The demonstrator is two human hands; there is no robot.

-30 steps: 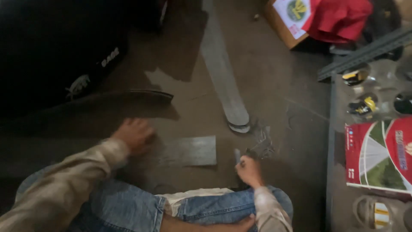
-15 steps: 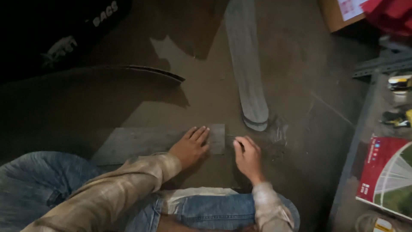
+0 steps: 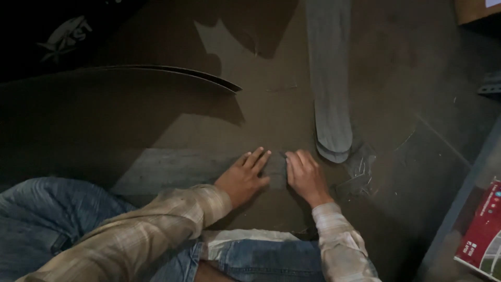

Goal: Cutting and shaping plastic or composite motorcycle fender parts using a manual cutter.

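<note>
Both hands press flat, fingers spread, on the right end of a grey strip point(image 3: 182, 169) lying on the floor – left hand point(image 3: 242, 177) and right hand point(image 3: 305, 175) side by side. Its long axis runs leftward from them; a longer grey plank point(image 3: 329, 78) stands just right.

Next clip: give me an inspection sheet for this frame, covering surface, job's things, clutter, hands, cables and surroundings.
Surface: dark, dim floor; scratch marks at right.
Job's things: flat grey strip lying on the floor, its right end under both hands.
Clutter: long grey rounded-end strip lying apart, beyond the hands; curved dark sheet with a lifted edge.
Hands: left hand flat on the strip, fingers spread; right hand pressing at the strip's end; whether it pinches anything cannot be told.
Cables: nothing seen.
Surroundings: red and white box at right edge; cardboard box corner at top right; the person's jeans-clad legs below.
</note>
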